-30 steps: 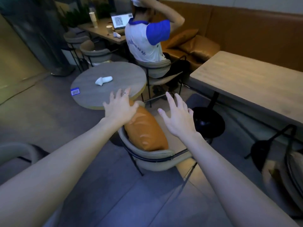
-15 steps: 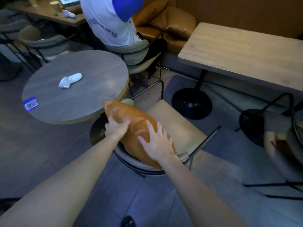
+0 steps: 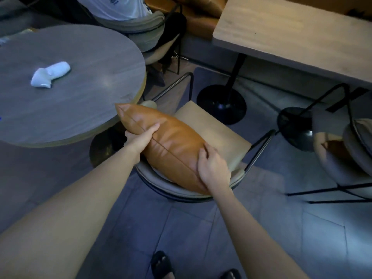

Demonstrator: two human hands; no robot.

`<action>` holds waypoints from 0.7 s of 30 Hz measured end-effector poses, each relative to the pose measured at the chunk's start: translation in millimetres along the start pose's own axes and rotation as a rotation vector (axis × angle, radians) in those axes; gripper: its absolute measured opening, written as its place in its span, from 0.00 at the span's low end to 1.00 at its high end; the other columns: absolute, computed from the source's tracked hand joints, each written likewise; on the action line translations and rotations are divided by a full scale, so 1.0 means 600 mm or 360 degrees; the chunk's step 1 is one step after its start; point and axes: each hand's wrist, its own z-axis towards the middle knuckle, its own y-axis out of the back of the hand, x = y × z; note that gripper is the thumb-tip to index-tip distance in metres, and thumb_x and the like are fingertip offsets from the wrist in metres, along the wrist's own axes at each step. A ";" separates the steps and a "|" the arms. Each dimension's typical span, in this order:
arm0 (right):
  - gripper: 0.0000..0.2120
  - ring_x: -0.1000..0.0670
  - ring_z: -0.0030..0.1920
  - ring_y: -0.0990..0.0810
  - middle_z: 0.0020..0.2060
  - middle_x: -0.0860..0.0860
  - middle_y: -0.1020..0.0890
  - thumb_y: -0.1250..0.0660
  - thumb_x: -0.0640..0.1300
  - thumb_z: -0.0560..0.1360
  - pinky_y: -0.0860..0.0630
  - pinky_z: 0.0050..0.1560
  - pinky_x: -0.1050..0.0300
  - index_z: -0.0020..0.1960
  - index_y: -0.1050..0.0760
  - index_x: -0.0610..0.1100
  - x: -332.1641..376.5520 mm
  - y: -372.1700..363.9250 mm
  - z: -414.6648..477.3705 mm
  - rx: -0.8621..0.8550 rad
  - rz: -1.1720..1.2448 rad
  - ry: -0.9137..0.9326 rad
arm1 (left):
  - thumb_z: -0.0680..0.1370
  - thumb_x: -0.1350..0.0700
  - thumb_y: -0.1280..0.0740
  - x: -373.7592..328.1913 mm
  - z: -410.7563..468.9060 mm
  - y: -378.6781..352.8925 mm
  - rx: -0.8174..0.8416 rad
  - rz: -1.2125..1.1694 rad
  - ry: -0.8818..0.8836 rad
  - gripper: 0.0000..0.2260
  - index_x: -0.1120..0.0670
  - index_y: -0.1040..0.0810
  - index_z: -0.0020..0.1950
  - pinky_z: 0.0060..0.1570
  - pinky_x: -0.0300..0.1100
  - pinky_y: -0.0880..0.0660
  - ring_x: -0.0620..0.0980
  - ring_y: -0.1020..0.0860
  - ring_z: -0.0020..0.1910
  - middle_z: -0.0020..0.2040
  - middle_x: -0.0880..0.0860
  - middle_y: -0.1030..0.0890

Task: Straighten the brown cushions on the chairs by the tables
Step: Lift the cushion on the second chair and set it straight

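Observation:
A brown leather cushion (image 3: 171, 141) stands on edge against the curved back of a grey chair (image 3: 217, 125) with a tan seat. My left hand (image 3: 141, 137) grips the cushion's upper seam from the left, thumb on top. My right hand (image 3: 211, 168) holds its lower right end, fingers curled over the seam. The cushion's far corner touches the round table's edge.
A round grey table (image 3: 80, 101) with a white object (image 3: 50, 74) is at the left. A rectangular wooden table (image 3: 302, 37) on a black pedestal (image 3: 221, 109) stands at the right. A seated person (image 3: 120, 9) is beyond. Another chair (image 3: 346, 154) with a brown cushion sits at the far right.
Both hands came down from above the chair onto the cushion and closed on it. The view moved closer and tilted down.

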 end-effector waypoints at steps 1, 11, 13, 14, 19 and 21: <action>0.23 0.41 0.70 0.29 0.71 0.48 0.26 0.49 0.53 0.82 0.33 0.69 0.41 0.75 0.31 0.53 -0.007 0.010 0.005 0.0035 0.0197 -0.0147 | 0.64 0.31 0.23 0.000 -0.001 0.001 0.0020 -0.0002 -0.0002 0.61 0.51 0.56 0.83 0.72 0.64 0.40 0.60 0.36 0.76 0.80 0.56 0.38; 0.36 0.34 0.67 0.29 0.70 0.39 0.31 0.35 0.49 0.72 0.30 0.66 0.38 0.77 0.42 0.48 -0.117 -0.008 -0.029 -0.0291 0.1018 -0.1150 | 0.47 0.23 0.24 0.011 -0.002 0.006 0.0010 0.0008 -0.0049 0.73 0.47 0.56 0.83 0.71 0.64 0.35 0.59 0.34 0.74 0.79 0.55 0.38; 0.43 0.34 0.62 0.24 0.68 0.42 0.27 0.33 0.54 0.70 0.22 0.56 0.36 0.79 0.50 0.55 -0.135 -0.032 -0.035 -0.0040 0.1456 -0.1201 | 0.48 0.24 0.24 0.012 -0.001 0.006 0.0000 0.0017 -0.0067 0.72 0.47 0.55 0.83 0.70 0.65 0.34 0.60 0.34 0.74 0.79 0.55 0.37; 0.43 0.34 0.60 0.22 0.66 0.44 0.26 0.32 0.53 0.71 0.20 0.52 0.36 0.79 0.52 0.58 -0.137 -0.039 -0.037 0.0024 0.1578 -0.1173 | 0.49 0.24 0.24 0.013 0.001 0.007 -0.0006 0.0016 -0.0077 0.71 0.47 0.55 0.83 0.71 0.64 0.34 0.60 0.34 0.74 0.79 0.56 0.37; 0.23 0.39 0.50 0.16 0.55 0.43 0.16 0.27 0.49 0.71 0.17 0.35 0.43 0.65 0.25 0.51 -0.161 -0.065 -0.028 -0.0283 0.1686 -0.0961 | 0.48 0.26 0.23 0.016 0.009 0.008 -0.0031 -0.0022 -0.0134 0.70 0.49 0.50 0.83 0.70 0.61 0.31 0.58 0.31 0.72 0.77 0.56 0.34; 0.20 0.41 0.47 0.15 0.50 0.43 0.14 0.26 0.49 0.71 0.17 0.34 0.43 0.62 0.22 0.49 -0.167 -0.069 -0.026 -0.0340 0.1675 -0.0913 | 0.49 0.27 0.22 0.018 0.010 0.004 -0.0054 -0.0048 -0.0146 0.69 0.51 0.48 0.82 0.69 0.61 0.30 0.58 0.30 0.71 0.76 0.56 0.33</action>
